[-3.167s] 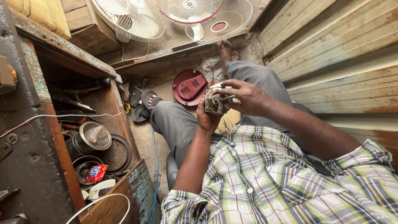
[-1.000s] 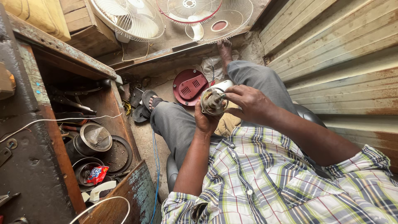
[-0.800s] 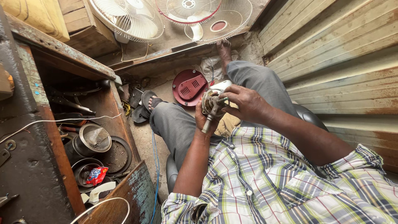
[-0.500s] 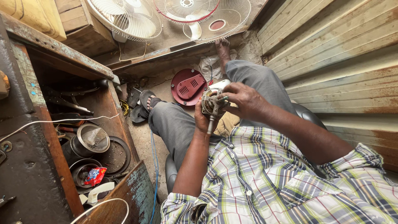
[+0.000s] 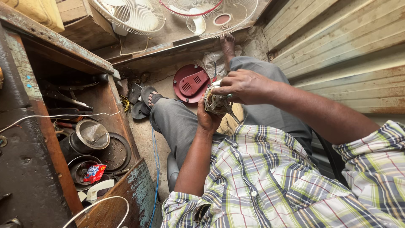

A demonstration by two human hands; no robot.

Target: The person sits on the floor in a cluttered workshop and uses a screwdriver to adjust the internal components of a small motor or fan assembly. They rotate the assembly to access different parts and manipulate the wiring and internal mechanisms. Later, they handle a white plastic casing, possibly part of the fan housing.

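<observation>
Motor core [image 5: 216, 103], a small fan motor with copper-coloured windings, sits between both hands above our lap, just right of the red motor cover [image 5: 192, 83] that lies on the floor. Our left hand [image 5: 208, 119] cups it from below, fingers wrapped round its body; our right hand [image 5: 244, 85] closes over its top and far side, fingers curled on it. Both hands therefore hold the motor core, neither spread wide.

We judge the step to be close work on the windings or the shaft end, and to do it well we keep the left hand as the steady cradle and let only the right-hand fingers move (the fine wire looks easy to nick). Holding the piece low, over the knees and away from the red motor cover, seems sensible, so that a dropped part lands on cloth rather than among the clutter.

Much is hidden. The right hand covers most of the motor core, so we cannot tell whether it also pinches a wire or a small tool; a thin dark piece pokes out below it and stays unclear. Left of the red motor cover, the open wooden cabinet [image 5: 63, 139] holds metal bowls [image 5: 88, 137] in shadow, their contents hard to make out. The fan guards [image 5: 130, 14] beyond the cover are cut off by the frame's top edge.
</observation>
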